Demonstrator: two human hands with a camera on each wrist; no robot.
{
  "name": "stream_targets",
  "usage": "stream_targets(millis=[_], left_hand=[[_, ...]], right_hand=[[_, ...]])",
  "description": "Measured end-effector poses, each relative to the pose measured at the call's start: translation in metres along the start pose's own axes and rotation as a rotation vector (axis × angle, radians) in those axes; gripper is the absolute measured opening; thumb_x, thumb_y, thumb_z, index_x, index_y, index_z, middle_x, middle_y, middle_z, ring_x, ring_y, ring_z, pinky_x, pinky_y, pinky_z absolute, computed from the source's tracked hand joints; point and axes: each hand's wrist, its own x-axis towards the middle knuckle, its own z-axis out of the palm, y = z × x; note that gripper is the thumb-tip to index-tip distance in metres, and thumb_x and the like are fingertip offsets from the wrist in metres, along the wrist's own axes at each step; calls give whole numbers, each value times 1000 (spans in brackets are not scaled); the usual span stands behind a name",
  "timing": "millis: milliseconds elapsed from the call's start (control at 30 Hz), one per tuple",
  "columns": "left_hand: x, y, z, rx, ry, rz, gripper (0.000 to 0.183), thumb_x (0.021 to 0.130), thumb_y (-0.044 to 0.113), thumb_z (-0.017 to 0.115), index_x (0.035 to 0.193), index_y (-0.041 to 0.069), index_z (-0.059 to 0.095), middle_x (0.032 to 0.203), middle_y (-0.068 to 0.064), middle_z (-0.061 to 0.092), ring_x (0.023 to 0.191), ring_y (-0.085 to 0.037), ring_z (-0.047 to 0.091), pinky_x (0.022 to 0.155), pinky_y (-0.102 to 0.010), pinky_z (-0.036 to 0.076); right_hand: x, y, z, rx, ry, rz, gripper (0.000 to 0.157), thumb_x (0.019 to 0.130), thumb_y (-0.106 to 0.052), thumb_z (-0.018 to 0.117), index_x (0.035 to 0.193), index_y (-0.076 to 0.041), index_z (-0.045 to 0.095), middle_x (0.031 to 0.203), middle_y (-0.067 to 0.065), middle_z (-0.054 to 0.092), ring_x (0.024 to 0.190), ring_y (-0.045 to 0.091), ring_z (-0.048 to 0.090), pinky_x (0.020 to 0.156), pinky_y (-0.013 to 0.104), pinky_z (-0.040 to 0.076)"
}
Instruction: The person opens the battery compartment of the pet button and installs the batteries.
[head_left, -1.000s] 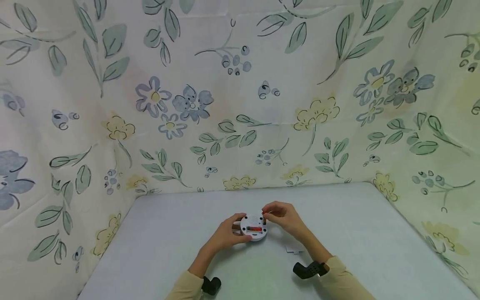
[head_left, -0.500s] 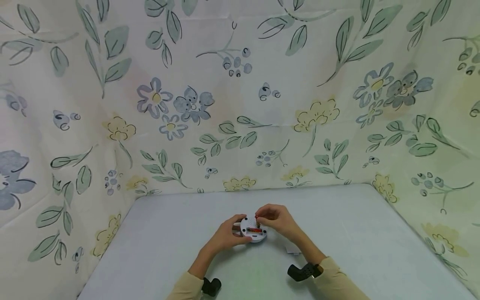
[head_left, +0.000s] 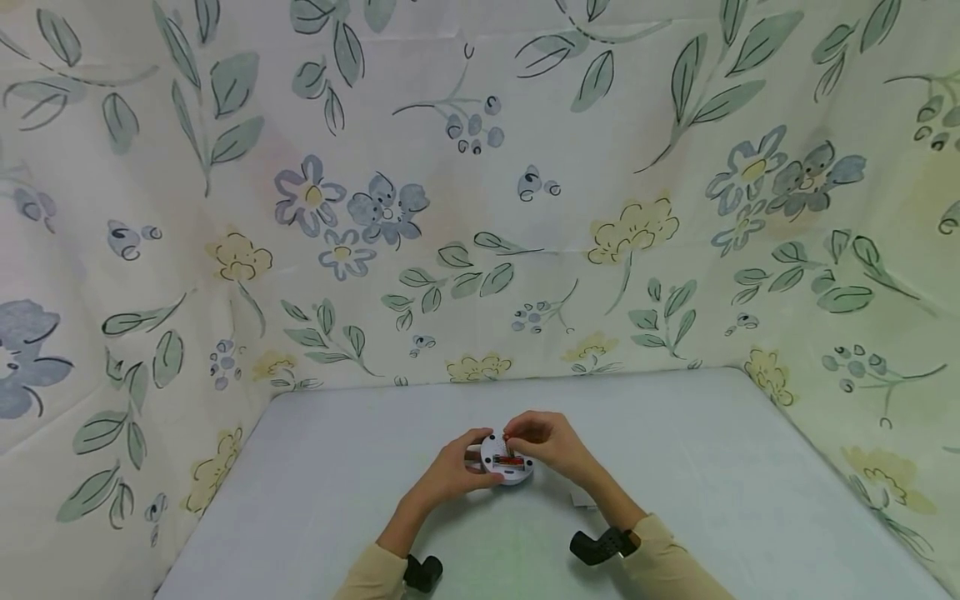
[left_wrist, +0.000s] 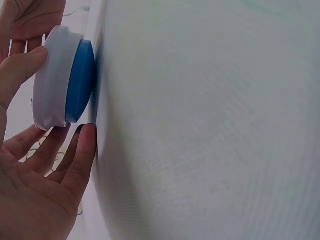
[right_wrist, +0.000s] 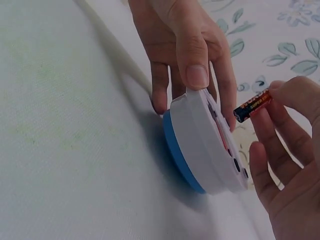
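A round white battery-powered device [head_left: 516, 477] with a blue domed side [left_wrist: 81, 82] stands face down on the table. Its open compartment, turned upward in the head view, holds a red-and-black battery [head_left: 510, 462]. My left hand [head_left: 453, 468] grips the white rim from the left, thumb on the near edge and fingers on the far side. Between thumb and fingers, my right hand [head_left: 551, 442] pinches another small cylindrical battery [right_wrist: 253, 106], marked "SUPER". In the right wrist view that battery is tilted and apart from the device, facing its compartment side.
A small white cover [head_left: 582, 498] lies on the white table [head_left: 675, 467], partly behind the right forearm. Floral cloth [head_left: 480, 192] hangs along the back and sides. Each wrist wears a black camera mount [head_left: 598, 547].
My right hand has moved left with its battery, from the device's right edge to above the compartment. The left hand and the device have stayed in place.
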Motion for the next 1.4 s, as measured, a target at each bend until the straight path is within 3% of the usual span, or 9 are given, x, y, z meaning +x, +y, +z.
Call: stream_targets(millis=[467, 767, 1233, 1400], left_hand=[[0, 0, -1, 15, 4, 6, 70, 88, 18, 83, 147, 2, 48, 145, -21, 50, 117, -37, 62, 87, -40, 57], [1, -3, -1, 36, 4, 12, 71, 88, 18, 83, 146, 0, 47, 145, -22, 50, 116, -37, 62, 87, -38, 57], [1, -5, 0, 38, -1, 10, 71, 89, 19, 83, 147, 0, 47, 145, -22, 50, 116, -36, 62, 86, -36, 57], [1, -4, 0, 30, 1, 10, 71, 89, 19, 82, 147, 0, 47, 145, -21, 50, 116, -35, 62, 86, -34, 56]], right_hand=[[3, 1, 4, -30, -78, -7, 16, 95, 6, 68, 111, 7, 69, 104, 20, 71, 89, 31, 67, 78, 32, 57], [4, 0, 7, -89, -109, -10, 12, 96, 0, 70, 108, 2, 72, 100, 13, 72, 82, 22, 64, 70, 31, 57], [4, -2, 10, -137, -137, 54, 16, 95, -5, 72, 109, 3, 73, 99, 2, 73, 82, 17, 63, 70, 28, 55], [5, -1, 11, -136, -139, 67, 16, 95, -3, 72, 110, 4, 73, 101, 4, 73, 84, 18, 64, 73, 30, 56]])
